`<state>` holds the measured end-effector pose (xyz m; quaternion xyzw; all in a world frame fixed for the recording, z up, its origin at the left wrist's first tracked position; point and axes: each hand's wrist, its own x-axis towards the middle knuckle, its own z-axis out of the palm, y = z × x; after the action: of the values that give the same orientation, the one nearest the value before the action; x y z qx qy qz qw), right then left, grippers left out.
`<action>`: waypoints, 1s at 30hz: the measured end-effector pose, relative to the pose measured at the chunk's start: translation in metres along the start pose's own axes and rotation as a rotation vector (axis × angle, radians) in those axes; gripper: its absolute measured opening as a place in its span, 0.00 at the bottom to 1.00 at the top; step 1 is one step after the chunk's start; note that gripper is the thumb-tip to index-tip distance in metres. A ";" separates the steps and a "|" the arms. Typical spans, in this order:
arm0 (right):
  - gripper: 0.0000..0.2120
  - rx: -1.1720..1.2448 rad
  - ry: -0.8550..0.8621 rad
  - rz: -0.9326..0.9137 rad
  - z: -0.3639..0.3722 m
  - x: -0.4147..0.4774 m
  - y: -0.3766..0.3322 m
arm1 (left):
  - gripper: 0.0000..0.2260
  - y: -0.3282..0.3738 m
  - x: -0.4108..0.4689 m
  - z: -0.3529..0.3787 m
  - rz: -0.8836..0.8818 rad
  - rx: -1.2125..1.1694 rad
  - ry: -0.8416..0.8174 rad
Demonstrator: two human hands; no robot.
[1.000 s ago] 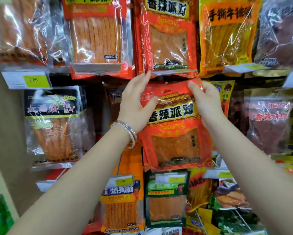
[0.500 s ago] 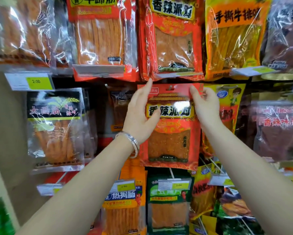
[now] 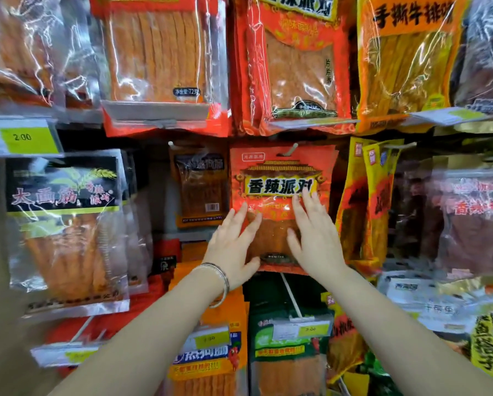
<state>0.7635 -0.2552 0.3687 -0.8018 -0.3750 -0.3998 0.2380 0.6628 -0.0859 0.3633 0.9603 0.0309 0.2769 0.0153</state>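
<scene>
A red snack packet (image 3: 282, 172) with a yellow name band hangs from a white peg (image 3: 290, 150) in the middle row of a shop display. My left hand (image 3: 234, 241), a silver bangle on its wrist, lies flat with spread fingers on the packet's lower left part. My right hand (image 3: 315, 234) lies flat on its lower right part, fingertips reaching the yellow band. Neither hand grips anything. The packet's bottom window is mostly hidden behind my hands.
Hanging snack packets crowd every side: a clear one with a black label (image 3: 64, 224) at left, yellow ones (image 3: 365, 201) at right, red and orange ones above, green (image 3: 288, 355) and orange ones below. Yellow price tags (image 3: 22, 137) stick out on peg ends.
Both hands let go of the red packet's top corners and slid down to its lower half, fingers straight. The packet now hangs on the peg by itself.
</scene>
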 end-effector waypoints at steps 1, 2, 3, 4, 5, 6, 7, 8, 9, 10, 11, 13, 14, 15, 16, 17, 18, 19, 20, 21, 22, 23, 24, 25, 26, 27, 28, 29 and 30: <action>0.31 -0.002 -0.026 0.010 0.006 0.005 0.001 | 0.37 -0.003 0.005 0.002 -0.012 0.001 -0.013; 0.31 -0.007 -0.068 0.027 0.013 0.010 0.002 | 0.36 -0.007 0.010 0.005 -0.023 0.006 -0.027; 0.31 -0.014 -0.116 0.047 0.019 0.014 0.004 | 0.36 -0.010 0.015 0.008 -0.028 0.018 -0.039; 0.31 -0.020 -0.157 0.066 0.026 0.018 0.005 | 0.36 -0.014 0.019 0.011 -0.031 0.032 -0.050; 0.31 -0.027 -0.184 0.082 0.031 0.022 0.006 | 0.36 -0.017 0.024 0.013 -0.033 0.044 -0.061; 0.31 -0.037 -0.203 0.095 0.034 0.025 0.006 | 0.37 -0.020 0.029 0.016 -0.036 0.054 -0.076; 0.31 -0.052 -0.221 0.105 0.037 0.029 0.006 | 0.37 -0.022 0.034 0.017 -0.040 0.063 -0.095; 0.31 -0.069 -0.243 0.113 0.038 0.032 0.005 | 0.37 -0.024 0.039 0.019 -0.046 0.074 -0.117; 0.32 -0.084 -0.271 0.119 0.038 0.035 0.005 | 0.38 -0.025 0.043 0.020 -0.053 0.083 -0.140; 0.32 -0.098 -0.305 0.126 0.037 0.038 0.005 | 0.38 -0.026 0.047 0.020 -0.061 0.091 -0.160; 0.33 -0.107 -0.342 0.137 0.035 0.041 0.004 | 0.38 -0.026 0.050 0.019 -0.070 0.096 -0.180; 0.33 -0.094 -0.431 0.168 0.027 0.047 0.000 | 0.38 -0.026 0.053 0.016 -0.090 0.096 -0.224; 0.33 -0.068 -0.473 0.192 0.021 0.050 -0.003 | 0.37 -0.025 0.053 0.013 -0.096 0.085 -0.239; 0.32 -0.031 -0.498 0.218 0.015 0.051 -0.007 | 0.36 -0.023 0.052 0.009 -0.099 0.066 -0.251; 0.32 0.013 -0.499 0.242 0.008 0.050 -0.012 | 0.35 -0.020 0.049 0.005 -0.099 0.040 -0.263; 0.30 0.065 -0.478 0.258 0.002 0.046 -0.016 | 0.33 -0.016 0.045 0.000 -0.098 0.005 -0.284; 0.28 0.121 -0.442 0.267 -0.006 0.039 -0.021 | 0.31 -0.011 0.038 -0.005 -0.092 -0.044 -0.303; 0.25 0.174 -0.401 0.279 -0.013 0.030 -0.024 | 0.28 -0.005 0.028 -0.011 -0.084 -0.101 -0.305; 0.22 0.231 -0.362 0.304 -0.020 0.018 -0.028 | 0.25 0.002 0.016 -0.016 -0.079 -0.169 -0.280; 0.20 0.297 -0.332 0.341 -0.027 0.004 -0.031 | 0.22 0.009 0.001 -0.022 -0.088 -0.249 -0.232; 0.17 0.368 -0.305 0.375 -0.033 -0.012 -0.034 | 0.18 0.016 -0.018 -0.027 -0.109 -0.332 -0.168; 0.15 0.436 -0.277 0.401 -0.040 -0.031 -0.038 | 0.16 0.025 -0.040 -0.032 -0.128 -0.412 -0.099; 0.12 0.500 -0.252 0.418 -0.046 -0.052 -0.042 | 0.13 0.033 -0.064 -0.036 -0.141 -0.497 -0.040; 0.10 0.568 -0.241 0.432 -0.051 -0.077 -0.047 | 0.11 0.042 -0.091 -0.036 -0.160 -0.604 -0.004; 0.07 0.642 -0.247 0.453 -0.055 -0.104 -0.053 | 0.09 0.051 -0.122 -0.034 -0.192 -0.715 0.007; 0.08 0.708 -0.269 0.491 -0.058 -0.132 -0.059 | 0.09 0.062 -0.154 -0.030 -0.237 -0.813 -0.009; 0.10 0.752 -0.313 0.532 -0.060 -0.162 -0.066 | 0.09 0.070 -0.188 -0.022 -0.304 -0.881 -0.048; 0.10 0.783 -0.376 0.566 -0.061 -0.194 -0.072 | 0.09 0.078 -0.223 -0.011 -0.384 -0.913 -0.120; 0.10 0.800 -0.453 0.599 -0.060 -0.229 -0.078 | 0.09 0.084 -0.260 0.002 -0.483 -0.920 -0.221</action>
<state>0.5823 -0.3429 0.2219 -0.7865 -0.2951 0.0415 0.5410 0.4487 -0.1871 0.2273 0.8433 0.1250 0.1478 0.5013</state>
